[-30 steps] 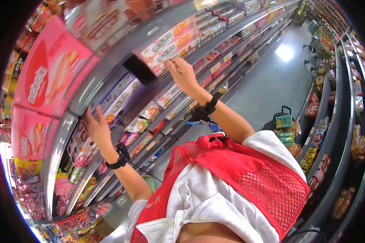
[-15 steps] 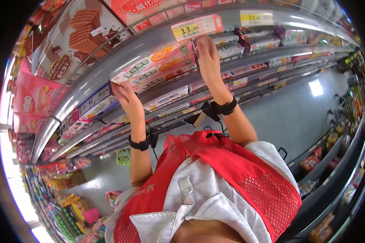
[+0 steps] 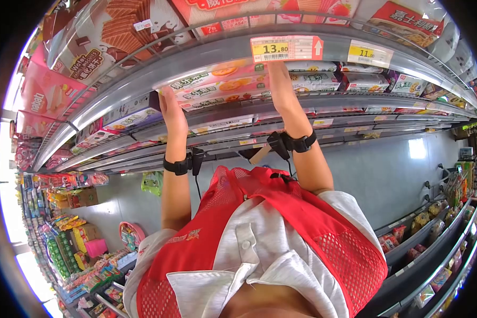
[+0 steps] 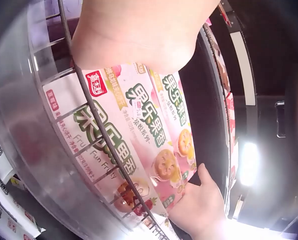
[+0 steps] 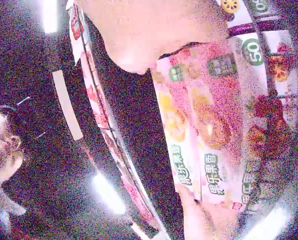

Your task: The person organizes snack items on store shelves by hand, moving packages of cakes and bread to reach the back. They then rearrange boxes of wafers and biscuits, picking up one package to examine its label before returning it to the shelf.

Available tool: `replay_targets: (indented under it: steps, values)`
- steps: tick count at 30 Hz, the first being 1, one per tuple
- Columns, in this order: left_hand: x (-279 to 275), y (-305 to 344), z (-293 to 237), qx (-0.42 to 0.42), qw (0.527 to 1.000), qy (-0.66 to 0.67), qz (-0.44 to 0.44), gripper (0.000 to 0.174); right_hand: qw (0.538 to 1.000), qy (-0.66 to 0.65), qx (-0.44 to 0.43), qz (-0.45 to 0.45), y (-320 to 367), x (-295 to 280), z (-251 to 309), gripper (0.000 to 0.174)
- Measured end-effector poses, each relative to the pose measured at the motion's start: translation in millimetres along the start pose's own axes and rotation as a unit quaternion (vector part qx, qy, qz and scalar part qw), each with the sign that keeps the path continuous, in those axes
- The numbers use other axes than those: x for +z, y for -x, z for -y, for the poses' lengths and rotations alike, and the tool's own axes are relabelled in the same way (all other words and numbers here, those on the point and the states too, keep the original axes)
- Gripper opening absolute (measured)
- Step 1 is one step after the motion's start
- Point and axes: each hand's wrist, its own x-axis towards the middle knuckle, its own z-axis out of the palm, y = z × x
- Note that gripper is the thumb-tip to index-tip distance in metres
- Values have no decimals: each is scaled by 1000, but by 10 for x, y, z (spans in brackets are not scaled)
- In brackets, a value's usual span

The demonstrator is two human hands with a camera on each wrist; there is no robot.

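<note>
A stack of pink-and-white biscuit boxes point(image 3: 217, 87) with fruit pictures lies on the shelf below the price rail. At its left end my left hand point(image 3: 172, 114) presses with straight fingers, beside a blue-purple box point(image 3: 135, 112). My right hand point(image 3: 282, 87) lies against the opposite end, its fingertips hidden under the rail. The left wrist view shows the box fronts point(image 4: 149, 130) behind a wire guard point(image 4: 106, 137), with the right hand point(image 4: 201, 207) flat at their far end, thumb raised. Through grain in the right wrist view, the left hand point(image 5: 201, 220) touches the boxes' other end.
A price tag point(image 3: 273, 50) hangs from the shelf rail point(image 3: 212, 61) just above the boxes. Big wafer biscuit bags point(image 3: 127, 32) stand on the shelf above. More boxes point(image 3: 315, 82) line the shelf to the right. Lower shelves point(image 3: 222, 124) jut out underneath.
A second ago the hands were apart, the right at the pink boxes and a dark object beneath it. Both then came to the stack's ends, and now reach deeper under the rail. The view has turned.
</note>
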Motion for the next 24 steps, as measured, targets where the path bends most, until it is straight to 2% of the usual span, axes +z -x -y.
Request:
replay_targets:
  steps: [3,5,10,15,18,20,24]
  values:
    - [13,2,-36,-1,1000,-3,-6,57,999,1,42,17,18,25,55,68]
    - [73,19,-62,8,1000,9,-18,53,999,4,39,20,31,44,59,68]
    - [59,4,-76,2,999,42,7,49,998,29,-50,-11,19,81,-88,68]
    - [8,14,-63,4,999,8,49,51,995,42,83,38,-140,-157,-89,67]
    - [34,37,-69,29,998,0,62,49,996,19,63,65,-174,-289,-120,69]
    - [4,22,-54,18,998,7,62,50,997,-22,-13,77,-182,-240,-164,69]
    - [-17,25,-77,-2,997,28,79,51,998,-35,22,39,-78,-101,-82,69]
